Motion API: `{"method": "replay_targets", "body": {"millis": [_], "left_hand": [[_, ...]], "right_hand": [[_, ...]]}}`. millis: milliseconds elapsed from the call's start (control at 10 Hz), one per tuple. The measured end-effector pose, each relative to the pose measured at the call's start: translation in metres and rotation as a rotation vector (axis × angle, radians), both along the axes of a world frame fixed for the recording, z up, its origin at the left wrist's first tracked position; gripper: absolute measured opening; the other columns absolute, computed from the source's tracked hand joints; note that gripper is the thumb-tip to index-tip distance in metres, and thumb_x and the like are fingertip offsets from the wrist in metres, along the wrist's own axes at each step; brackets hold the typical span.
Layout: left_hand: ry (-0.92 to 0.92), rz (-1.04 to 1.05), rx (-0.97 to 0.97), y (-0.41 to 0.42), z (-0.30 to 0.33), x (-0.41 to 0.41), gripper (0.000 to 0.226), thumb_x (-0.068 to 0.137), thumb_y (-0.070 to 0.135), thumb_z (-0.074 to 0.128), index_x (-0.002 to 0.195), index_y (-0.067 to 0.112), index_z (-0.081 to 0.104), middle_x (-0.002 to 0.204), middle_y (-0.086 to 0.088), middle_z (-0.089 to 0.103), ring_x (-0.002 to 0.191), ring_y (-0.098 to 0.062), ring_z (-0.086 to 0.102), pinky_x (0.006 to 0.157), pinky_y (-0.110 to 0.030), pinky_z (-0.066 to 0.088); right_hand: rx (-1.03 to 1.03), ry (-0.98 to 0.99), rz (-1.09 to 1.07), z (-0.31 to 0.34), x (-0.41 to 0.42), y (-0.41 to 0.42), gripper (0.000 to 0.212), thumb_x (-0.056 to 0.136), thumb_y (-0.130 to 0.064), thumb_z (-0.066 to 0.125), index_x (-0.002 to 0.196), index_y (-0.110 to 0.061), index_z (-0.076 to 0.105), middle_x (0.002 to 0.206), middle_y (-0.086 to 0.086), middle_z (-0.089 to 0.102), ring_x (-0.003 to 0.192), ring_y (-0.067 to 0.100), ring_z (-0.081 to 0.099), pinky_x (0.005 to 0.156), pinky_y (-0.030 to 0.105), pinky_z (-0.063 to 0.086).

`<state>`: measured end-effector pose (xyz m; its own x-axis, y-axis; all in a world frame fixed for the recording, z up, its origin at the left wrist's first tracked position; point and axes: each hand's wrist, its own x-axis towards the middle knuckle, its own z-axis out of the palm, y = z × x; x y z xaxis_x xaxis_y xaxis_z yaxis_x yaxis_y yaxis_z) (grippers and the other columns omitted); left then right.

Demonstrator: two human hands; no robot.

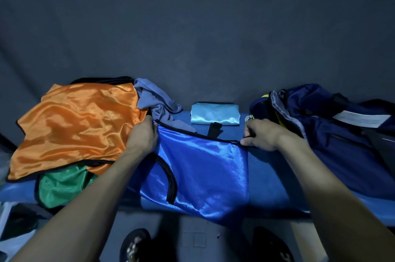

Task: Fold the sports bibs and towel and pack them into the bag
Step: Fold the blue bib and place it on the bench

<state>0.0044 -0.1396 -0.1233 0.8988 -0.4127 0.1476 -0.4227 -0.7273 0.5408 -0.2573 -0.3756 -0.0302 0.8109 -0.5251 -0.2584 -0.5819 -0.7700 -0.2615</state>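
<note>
A shiny blue bib with black trim lies spread on the blue bench, its lower edge hanging over the front. My left hand pinches its top left corner. My right hand pinches the top right corner. An orange bib lies crumpled at the left over a green bib. A grey-blue towel is bunched behind the orange bib. A folded light blue bib sits at the back centre. The navy bag stands open at the right.
A dark wall fills the background behind the bench. My sandalled feet show on the floor below the bench's front edge. A white label lies on the bag's side.
</note>
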Motion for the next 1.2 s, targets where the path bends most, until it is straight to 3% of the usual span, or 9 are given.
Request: {"method": "replay_targets", "body": {"millis": [200, 300, 400, 500, 600, 700, 800, 900, 1200], "left_hand": [[-0.089, -0.061, 0.081, -0.001, 0.004, -0.003, 0.022, 0.106, 0.027, 0.044, 0.114, 0.01, 0.055, 0.102, -0.015, 0.065, 0.086, -0.034, 0.058, 0.07, -0.038, 0.036], [-0.022, -0.065, 0.017, -0.001, 0.006, -0.004, 0.025, 0.107, 0.026, 0.043, 0.117, 0.007, 0.056, 0.108, -0.018, 0.064, 0.097, -0.039, 0.06, 0.072, -0.036, 0.033], [0.045, -0.06, -0.048, -0.001, 0.007, -0.005, 0.029, 0.108, 0.026, 0.042, 0.119, 0.006, 0.058, 0.113, -0.019, 0.063, 0.103, -0.041, 0.059, 0.073, -0.033, 0.032], [0.128, -0.046, -0.11, -0.002, 0.006, -0.004, 0.03, 0.108, 0.031, 0.04, 0.117, 0.009, 0.059, 0.118, -0.019, 0.063, 0.107, -0.041, 0.057, 0.072, -0.029, 0.03], [0.183, -0.04, -0.138, -0.003, 0.002, 0.001, 0.024, 0.108, 0.034, 0.04, 0.111, 0.017, 0.057, 0.123, -0.018, 0.063, 0.111, -0.039, 0.057, 0.073, -0.025, 0.03], [0.115, -0.043, -0.072, -0.003, -0.001, 0.003, 0.031, 0.107, 0.034, 0.041, 0.123, 0.013, 0.059, 0.119, -0.014, 0.064, 0.105, -0.037, 0.06, 0.075, -0.032, 0.034], [0.097, -0.043, -0.077, -0.004, -0.002, 0.002, 0.031, 0.107, 0.034, 0.041, 0.122, 0.014, 0.059, 0.117, -0.014, 0.065, 0.103, -0.037, 0.061, 0.075, -0.034, 0.034], [0.083, -0.038, -0.062, -0.003, 0.001, -0.001, 0.03, 0.107, 0.031, 0.042, 0.123, 0.012, 0.059, 0.118, -0.014, 0.064, 0.104, -0.038, 0.061, 0.076, -0.034, 0.034], [0.136, -0.038, -0.108, 0.001, 0.016, -0.015, 0.008, 0.108, 0.029, 0.041, 0.104, 0.023, 0.046, 0.127, -0.019, 0.06, 0.114, -0.041, 0.056, 0.068, -0.024, 0.028]], "right_hand": [[0.029, 0.031, 0.003, -0.003, 0.007, 0.0, 0.019, 0.097, -0.04, 0.065, 0.101, -0.021, 0.063, 0.102, 0.0, 0.066, 0.099, 0.021, 0.06, 0.086, 0.034, 0.047], [0.032, -0.01, -0.035, -0.001, 0.01, -0.001, 0.017, 0.095, -0.038, 0.069, 0.094, -0.021, 0.068, 0.096, 0.002, 0.069, 0.089, 0.023, 0.067, 0.083, 0.033, 0.053], [0.162, -0.214, -0.178, 0.002, 0.01, -0.001, 0.016, 0.094, -0.028, 0.073, 0.084, -0.018, 0.066, 0.082, 0.005, 0.07, 0.062, 0.023, 0.073, 0.049, 0.023, 0.05], [0.293, -0.383, -0.29, -0.001, 0.006, 0.0, 0.016, 0.092, -0.017, 0.076, 0.082, -0.011, 0.064, 0.076, 0.014, 0.071, 0.061, 0.025, 0.075, 0.047, 0.027, 0.053], [0.414, -0.481, -0.334, -0.005, 0.0, 0.0, 0.02, 0.088, -0.011, 0.078, 0.077, -0.008, 0.062, 0.073, 0.015, 0.071, 0.062, 0.024, 0.072, 0.048, 0.028, 0.056], [0.503, -0.432, -0.353, -0.007, -0.007, -0.002, 0.018, 0.087, -0.01, 0.079, 0.08, -0.004, 0.064, 0.067, 0.014, 0.069, 0.064, 0.025, 0.071, 0.052, 0.029, 0.058], [0.531, -0.386, -0.389, -0.011, -0.007, -0.004, 0.016, 0.088, -0.01, 0.078, 0.085, -0.001, 0.065, 0.065, 0.014, 0.069, 0.065, 0.027, 0.069, 0.066, 0.038, 0.064], [0.524, -0.344, -0.42, -0.019, 0.0, 0.001, 0.015, 0.092, -0.011, 0.074, 0.086, -0.006, 0.061, 0.063, 0.013, 0.07, 0.054, 0.022, 0.066, 0.066, 0.038, 0.063], [0.169, -0.34, -0.433, -0.03, 0.016, 0.009, 0.008, 0.083, -0.009, 0.074, 0.077, -0.01, 0.068, 0.079, 0.009, 0.071, 0.074, 0.028, 0.071, 0.062, 0.04, 0.063]]}}
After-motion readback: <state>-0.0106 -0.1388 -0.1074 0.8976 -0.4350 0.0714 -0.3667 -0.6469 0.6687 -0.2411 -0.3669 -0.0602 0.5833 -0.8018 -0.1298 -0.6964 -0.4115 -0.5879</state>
